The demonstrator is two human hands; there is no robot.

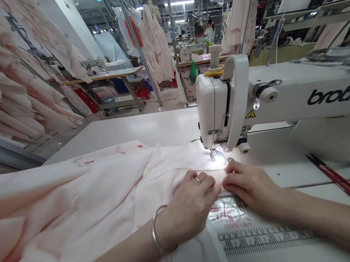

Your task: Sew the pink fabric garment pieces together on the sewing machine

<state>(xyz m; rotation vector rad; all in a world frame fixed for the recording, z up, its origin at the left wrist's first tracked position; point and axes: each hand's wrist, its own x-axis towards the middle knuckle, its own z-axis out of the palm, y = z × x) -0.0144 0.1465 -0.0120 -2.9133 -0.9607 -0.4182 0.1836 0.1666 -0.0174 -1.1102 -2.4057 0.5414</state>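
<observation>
A pale pink fabric piece (107, 189) with small red prints spreads over the table's left side, and its right edge reaches the sewing machine's needle area (214, 155). My left hand (193, 200), wearing a ring and a bangle, lies on the fabric with curled fingers pinching it just in front of the needle. Close beside it, my right hand (251, 181) pinches the fabric's right edge between thumb and fingers. The white sewing machine (220, 105) stands over the cloth, its lamp lighting the presser foot. Whether the foot is up or down cannot be made out.
Red-handled scissors (338, 177) lie on the table at the right. A printed ruler strip (271, 237) runs along the front edge. Pink garments (19, 76) hang on racks at the left. Other sewing tables and people (205, 31) are in the background.
</observation>
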